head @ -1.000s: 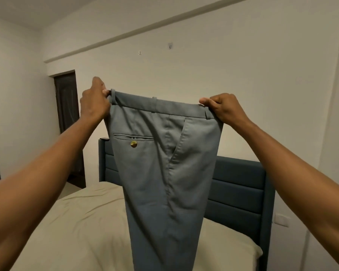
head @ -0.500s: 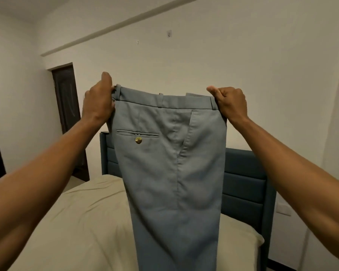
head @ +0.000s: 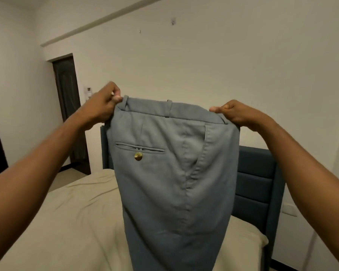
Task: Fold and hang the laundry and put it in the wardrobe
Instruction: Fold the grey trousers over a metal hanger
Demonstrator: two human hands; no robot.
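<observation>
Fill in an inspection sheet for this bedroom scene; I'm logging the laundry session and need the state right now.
Surface: bed with rumpled beige sheet, dark blue headboard behind.
Job's things: grey-blue trousers held up over the bed by the waistband, hanging down, back pocket with brass button facing the camera.
Clutter: nothing seen.
Grips: left hand pinches the waistband's left end; right hand grips its right end.
Cables: nothing seen.
Surroundings: white walls, dark door, wall socket.
</observation>
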